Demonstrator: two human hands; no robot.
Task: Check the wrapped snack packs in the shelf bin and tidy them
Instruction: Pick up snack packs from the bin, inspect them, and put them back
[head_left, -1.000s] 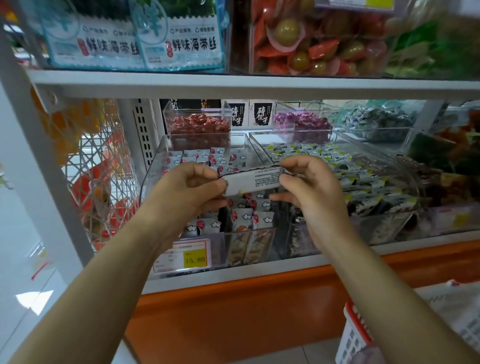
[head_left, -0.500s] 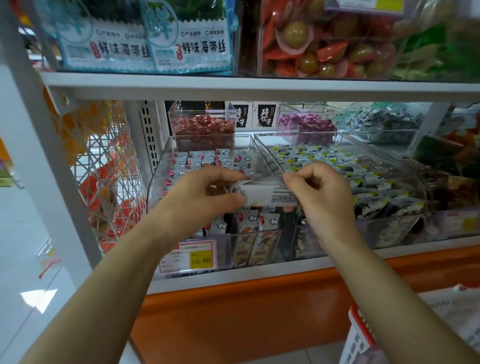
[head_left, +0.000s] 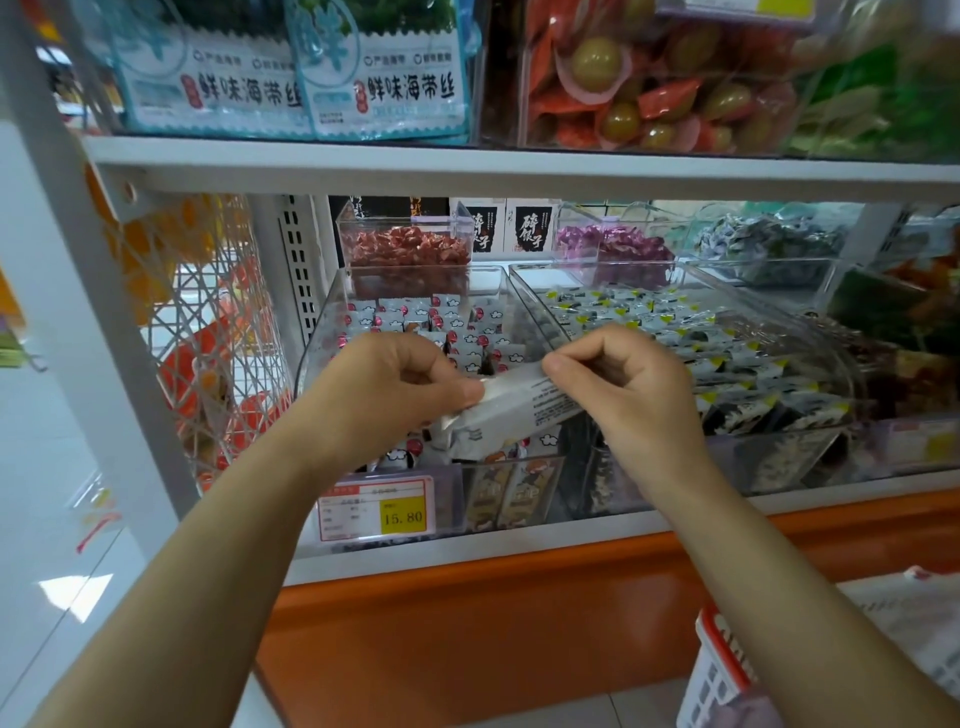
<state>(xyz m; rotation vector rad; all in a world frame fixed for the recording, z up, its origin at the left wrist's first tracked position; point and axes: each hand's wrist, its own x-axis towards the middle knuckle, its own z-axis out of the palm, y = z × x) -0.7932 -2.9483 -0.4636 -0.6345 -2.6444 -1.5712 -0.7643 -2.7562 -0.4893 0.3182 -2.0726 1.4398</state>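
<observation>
Snack pack (head_left: 511, 410) pinched between left hand (head_left: 387, 392) and right hand (head_left: 631, 387).

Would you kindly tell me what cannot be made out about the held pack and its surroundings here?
In the head view:
Print on the snack pack: too small and blurred.
Its left end: covered by the left hand; the right hand pinches its top corner.
Price tag small text: too small; only 15.80 reads.
White basket: cut off by the bottom right edge.
</observation>
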